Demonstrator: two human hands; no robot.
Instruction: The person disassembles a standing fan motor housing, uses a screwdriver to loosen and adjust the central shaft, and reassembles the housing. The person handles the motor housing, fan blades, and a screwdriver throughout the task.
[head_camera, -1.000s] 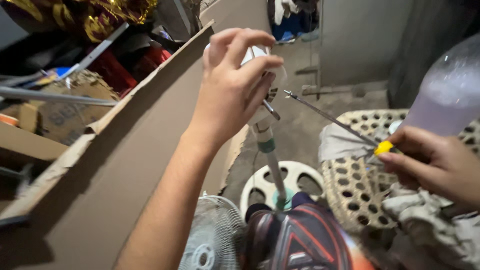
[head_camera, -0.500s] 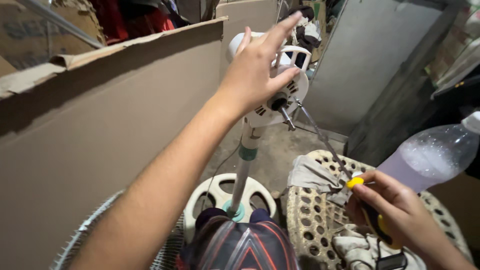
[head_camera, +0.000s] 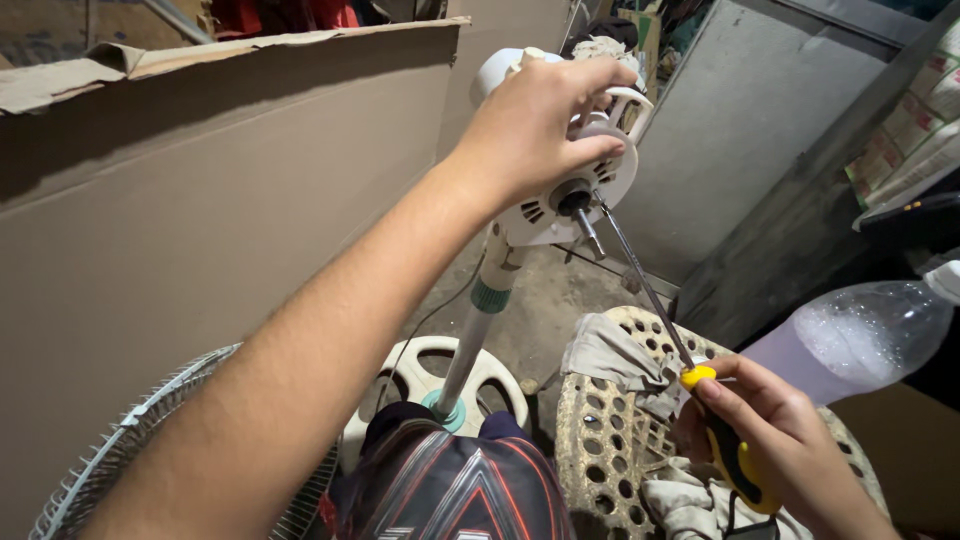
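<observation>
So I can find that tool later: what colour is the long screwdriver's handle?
Yellow and black, on the long screwdriver in the right hand; head view.

1 head camera looks down, close over both hands.

Both forearms bare, no sleeves visible; left hand (head_camera: 530, 135) and right hand (head_camera: 770, 430) ungloved, no rings or watch discernible; lap garment (head_camera: 450, 485) dark, red-and-white line pattern, possibly shorts.
</observation>
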